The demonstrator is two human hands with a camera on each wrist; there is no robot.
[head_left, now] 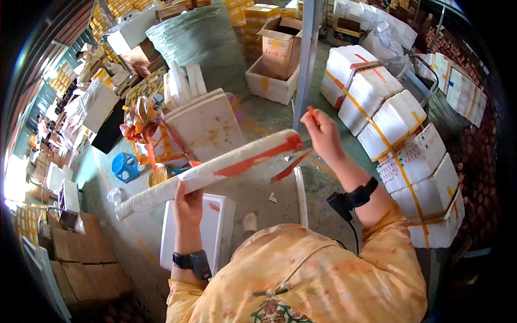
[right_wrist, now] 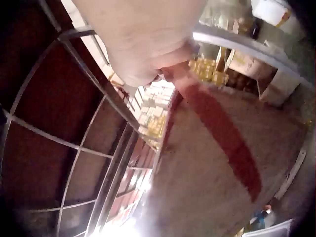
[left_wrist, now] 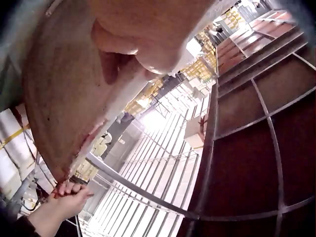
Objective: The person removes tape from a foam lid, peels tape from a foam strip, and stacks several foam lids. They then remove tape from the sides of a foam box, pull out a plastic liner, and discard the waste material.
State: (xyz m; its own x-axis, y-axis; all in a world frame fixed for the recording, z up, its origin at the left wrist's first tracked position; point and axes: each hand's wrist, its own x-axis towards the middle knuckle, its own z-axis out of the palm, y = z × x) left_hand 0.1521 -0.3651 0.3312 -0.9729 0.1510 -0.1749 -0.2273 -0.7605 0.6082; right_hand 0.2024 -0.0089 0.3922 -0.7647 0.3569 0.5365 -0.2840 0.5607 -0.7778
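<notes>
A white foam board (head_left: 161, 192), seen edge-on in the head view, is held up aslant in front of the body. My left hand (head_left: 188, 209) grips its lower edge near the middle, fingers on one face. Red tape (head_left: 258, 157) sticks along the board's edge toward the right end. Just beyond that end, my right hand (head_left: 325, 134) pinches a strip of red tape (right_wrist: 222, 136), which hangs down across the board's broad face in the right wrist view. Below the board, a white foam box (head_left: 226, 215) stands on the floor.
Strapped white foam boxes (head_left: 374, 97) form a row at the right. A metal post (head_left: 307, 59) rises ahead, beside a cardboard carton (head_left: 280, 48). At the left are a blue stool (head_left: 125, 167), a foam panel (head_left: 207, 126) leaning upright and a bundle of orange tape scraps (head_left: 142, 121).
</notes>
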